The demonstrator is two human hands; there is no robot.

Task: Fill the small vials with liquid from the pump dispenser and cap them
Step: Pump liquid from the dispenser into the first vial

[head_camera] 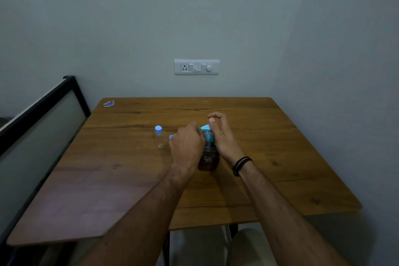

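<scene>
The right hand is pressing the pump dispenser at the table centre, fingers curled, while the left hand is gripping something hidden, probably a vial needing capping next, beside a capped vial.

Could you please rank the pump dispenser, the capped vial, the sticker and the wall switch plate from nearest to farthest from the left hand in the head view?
From the left hand:
1. Pump dispenser, just to its right.
2. Capped vial, to its left.
3. Sticker, on the table's far left corner.
4. Switch plate, on the wall behind.
</scene>
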